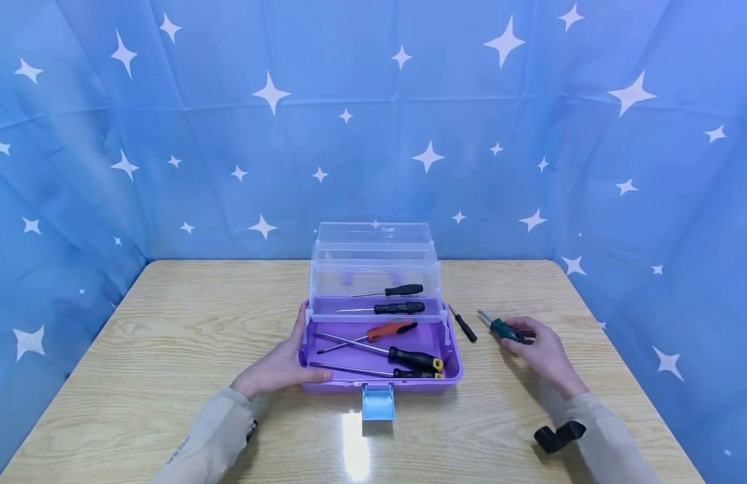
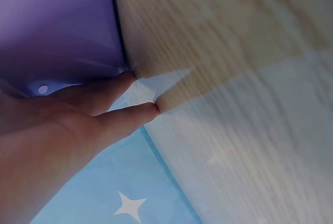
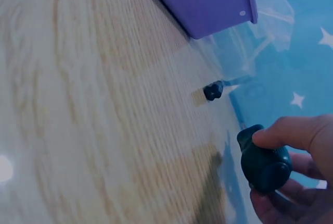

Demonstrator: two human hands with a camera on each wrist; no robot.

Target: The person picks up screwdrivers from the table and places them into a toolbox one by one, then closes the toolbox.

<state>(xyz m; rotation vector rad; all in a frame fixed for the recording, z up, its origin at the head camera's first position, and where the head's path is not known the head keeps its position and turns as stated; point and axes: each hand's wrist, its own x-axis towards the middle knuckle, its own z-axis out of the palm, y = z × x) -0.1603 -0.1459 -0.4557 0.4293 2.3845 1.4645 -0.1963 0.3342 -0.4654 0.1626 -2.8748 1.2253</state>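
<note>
Backdrop: starry blue curtain (image 1: 361, 154). Wooden table (image 1: 185, 323): open purple toolbox (image 1: 421, 388), centre; left hand (image 1: 279, 364), fingers straight, against its left side, likely steadying. Right hand (image 1: 541, 348) grips green screwdriver (image 1: 505, 329), right of toolbox, by handle, apparently for control.

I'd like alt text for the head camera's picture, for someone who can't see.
At a wooden table, a person's right hand holds a green-handled screwdriver. The left hand touches an open purple toolbox containing more screwdrivers.
</note>
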